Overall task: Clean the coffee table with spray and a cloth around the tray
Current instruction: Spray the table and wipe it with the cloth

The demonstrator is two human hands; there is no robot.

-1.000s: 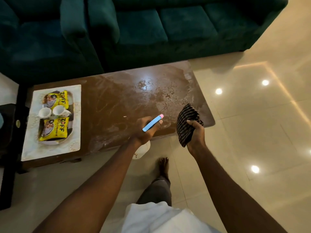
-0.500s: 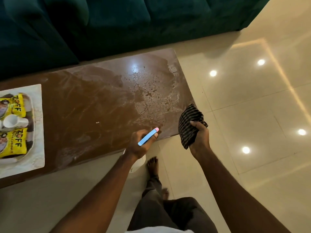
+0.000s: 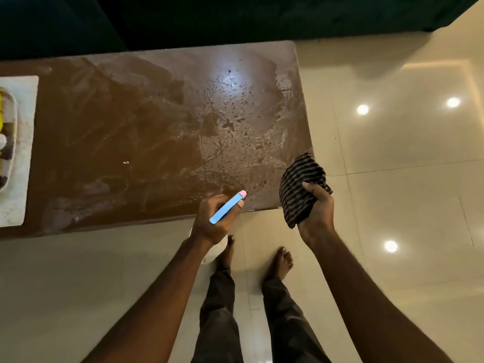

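The brown coffee table (image 3: pixel 117 132) stretches across the upper half, its right part speckled with spray droplets. My left hand (image 3: pixel 213 221) grips a spray bottle with a blue top and pink nozzle (image 3: pixel 227 206) at the table's near edge; the white body hangs mostly hidden below the hand. My right hand (image 3: pixel 317 216) holds a bunched dark striped cloth (image 3: pixel 298 189) just off the table's near right corner. The tray (image 3: pixel 9 142) with a yellow packet lies on a white mat (image 3: pixel 25 153) at the far left, cut off by the frame.
A dark green sofa (image 3: pixel 235 19) runs along the far side of the table. Glossy cream floor tiles (image 3: pixel 392 166) spread to the right and in front. My bare feet (image 3: pixel 280 260) stand close to the table's near edge.
The view has shifted right and down, so the tray has slid mostly out at the left. Both hands keep the same hold; my feet now stand together by the table.
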